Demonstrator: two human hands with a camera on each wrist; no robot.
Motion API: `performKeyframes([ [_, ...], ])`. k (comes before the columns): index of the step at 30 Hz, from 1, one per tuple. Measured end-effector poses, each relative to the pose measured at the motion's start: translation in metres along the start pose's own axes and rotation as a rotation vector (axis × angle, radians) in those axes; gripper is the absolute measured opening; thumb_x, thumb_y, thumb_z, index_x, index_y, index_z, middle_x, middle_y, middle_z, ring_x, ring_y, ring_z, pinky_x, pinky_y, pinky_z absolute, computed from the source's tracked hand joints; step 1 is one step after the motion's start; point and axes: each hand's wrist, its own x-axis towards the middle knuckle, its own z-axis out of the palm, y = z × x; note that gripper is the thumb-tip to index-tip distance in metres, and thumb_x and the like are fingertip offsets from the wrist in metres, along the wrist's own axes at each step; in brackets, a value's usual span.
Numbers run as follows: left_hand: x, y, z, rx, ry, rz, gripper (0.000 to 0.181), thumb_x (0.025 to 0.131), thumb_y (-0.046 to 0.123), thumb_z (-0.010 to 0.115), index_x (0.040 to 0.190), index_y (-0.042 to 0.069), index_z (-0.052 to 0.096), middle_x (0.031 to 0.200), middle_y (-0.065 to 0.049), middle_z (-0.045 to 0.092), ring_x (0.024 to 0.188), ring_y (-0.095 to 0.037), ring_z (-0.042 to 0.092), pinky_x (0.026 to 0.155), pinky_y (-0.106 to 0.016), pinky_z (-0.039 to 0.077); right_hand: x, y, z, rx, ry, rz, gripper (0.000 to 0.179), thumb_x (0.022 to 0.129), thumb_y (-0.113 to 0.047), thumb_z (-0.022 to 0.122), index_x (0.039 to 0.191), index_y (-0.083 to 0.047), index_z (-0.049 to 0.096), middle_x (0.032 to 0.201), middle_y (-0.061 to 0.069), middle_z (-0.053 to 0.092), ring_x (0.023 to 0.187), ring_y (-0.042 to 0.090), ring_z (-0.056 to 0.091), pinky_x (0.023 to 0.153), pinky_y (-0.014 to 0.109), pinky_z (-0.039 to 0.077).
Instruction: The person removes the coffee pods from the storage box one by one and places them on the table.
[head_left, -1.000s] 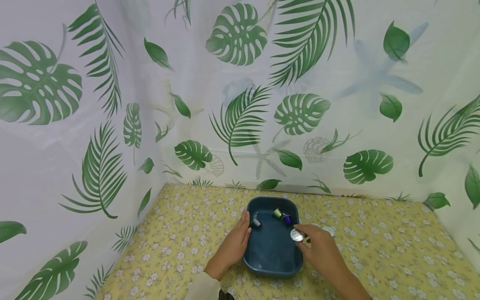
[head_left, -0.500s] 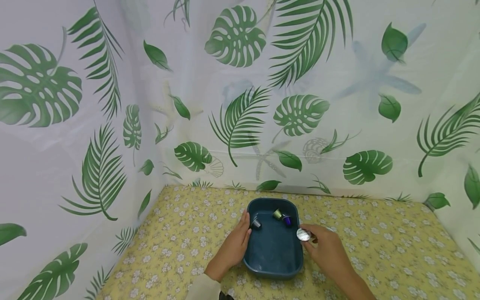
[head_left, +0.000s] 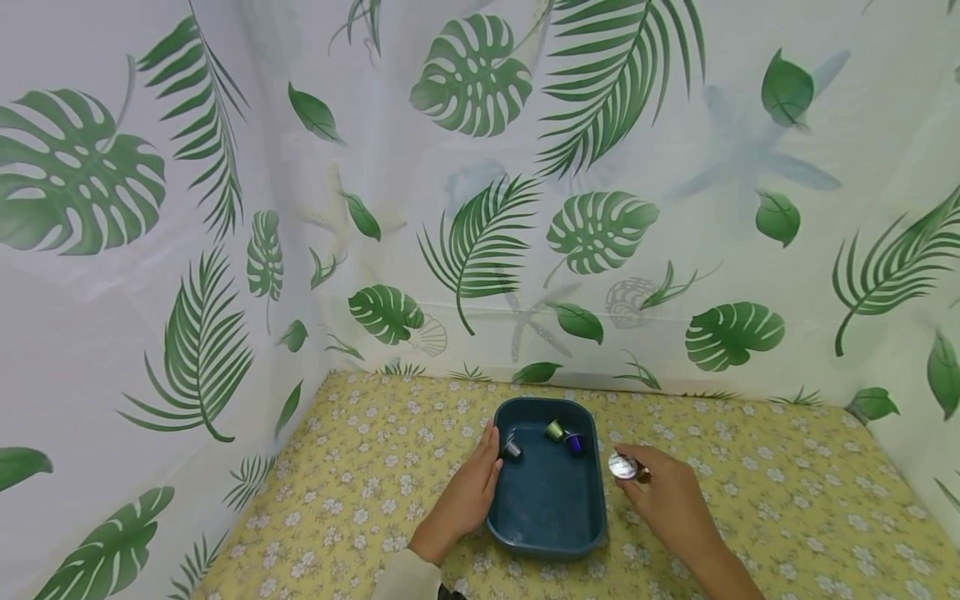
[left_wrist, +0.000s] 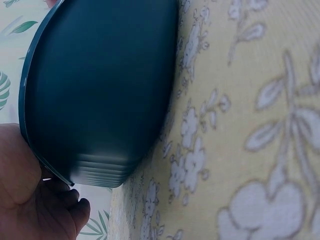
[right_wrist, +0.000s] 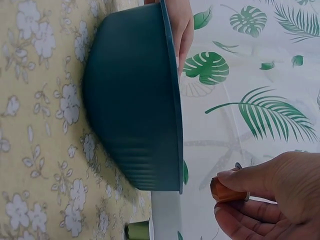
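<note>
My right hand (head_left: 671, 500) pinches an orange-brown coffee capsule (right_wrist: 227, 191) between thumb and fingers, just right of a dark blue plastic basin (head_left: 547, 521). Its round silver lid (head_left: 623, 467) faces up in the head view. At the basin's left side my left hand (head_left: 467, 483) grips the wall near the rim, part of it hidden behind the rim in the left wrist view. Inside the basin lie a grey capsule (head_left: 513, 448) by the left wall, and a green capsule (head_left: 554, 429) and a purple capsule (head_left: 574, 442) near the far right corner.
In the right wrist view another green capsule (right_wrist: 137, 231) stands outside the basin, on the table; the right hand hides that spot from the head camera. A yellow floral cloth (head_left: 360, 483) covers the table. Behind it hangs a leaf-printed curtain (head_left: 480, 350).
My right hand has carried the capsule rightward, from over the basin's right rim to outside it. The left hand, the basin and the capsules inside it have stayed put.
</note>
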Motion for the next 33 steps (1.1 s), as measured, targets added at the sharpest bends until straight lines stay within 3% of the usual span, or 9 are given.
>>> performKeyframes([
  [8, 0.0, 0.0, 0.001, 0.002, -0.003, -0.016, 0.058, 0.114, 0.032, 0.027, 0.163, 0.004, 0.012, 0.169, -0.004, -0.002, 0.154, -0.026, 0.015, 0.119, -0.049, 0.028, -0.002, 0.008, -0.005, -0.018, 0.012, 0.031, 0.043, 0.076, 0.006, 0.086, 0.117, 0.003, 0.073, 0.103, 0.017, 0.074, 0.085, 0.027, 0.072, 0.066, 0.035, 0.06],
  [15, 0.0, 0.0, 0.001, 0.004, 0.003, -0.015, 0.059, 0.114, 0.035, 0.025, 0.163, 0.005, 0.012, 0.169, -0.003, -0.002, 0.154, -0.025, 0.015, 0.12, -0.049, 0.028, 0.0, 0.013, -0.011, -0.018, -0.006, 0.076, 0.044, 0.078, 0.008, 0.084, 0.12, 0.005, 0.071, 0.108, 0.026, 0.071, 0.085, 0.033, 0.073, 0.064, 0.033, 0.06],
  [24, 0.001, -0.001, 0.002, -0.003, 0.006, -0.011, 0.056, 0.114, 0.022, 0.032, 0.163, 0.003, 0.012, 0.169, -0.005, -0.001, 0.154, -0.026, 0.015, 0.119, -0.049, 0.029, 0.002, 0.019, -0.021, -0.034, 0.007, 0.104, 0.047, 0.077, 0.009, 0.083, 0.122, 0.006, 0.07, 0.106, 0.022, 0.071, 0.09, 0.035, 0.07, 0.069, 0.039, 0.06],
  [33, 0.001, -0.001, 0.002, 0.006, -0.001, -0.013, 0.056, 0.114, 0.023, 0.032, 0.163, 0.005, 0.012, 0.17, -0.005, -0.001, 0.154, -0.026, 0.015, 0.119, -0.049, 0.028, 0.004, 0.031, -0.026, -0.038, 0.009, 0.12, 0.046, 0.08, 0.007, 0.082, 0.124, 0.005, 0.069, 0.103, 0.021, 0.072, 0.089, 0.036, 0.07, 0.069, 0.043, 0.06],
])
